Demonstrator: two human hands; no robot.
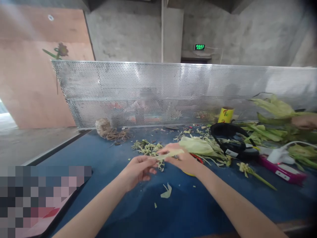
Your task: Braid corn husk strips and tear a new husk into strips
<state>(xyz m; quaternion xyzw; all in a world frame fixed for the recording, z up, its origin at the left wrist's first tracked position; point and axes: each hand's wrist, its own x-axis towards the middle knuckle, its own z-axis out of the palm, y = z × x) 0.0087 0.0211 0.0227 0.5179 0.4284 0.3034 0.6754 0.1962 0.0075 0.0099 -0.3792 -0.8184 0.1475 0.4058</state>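
My left hand (138, 169) and my right hand (182, 159) meet above the blue table (104, 158). Both pinch a pale yellow-green strip of corn husk (168, 154) stretched between them. Behind my right hand lies a husked corn ear (196, 145), with red-handled scissors (198, 158) partly hidden beside it. Small husk scraps (167, 192) lie on the table under my hands.
A heap of shredded husk (147, 147) and a ball of twine (105, 127) lie further back. Right: black headphones (231, 140), a yellow can (226, 115), a pink device (282, 170), piled corn leaves (272, 132), another person's hand (304, 121). A perforated metal screen (173, 92) backs the table.
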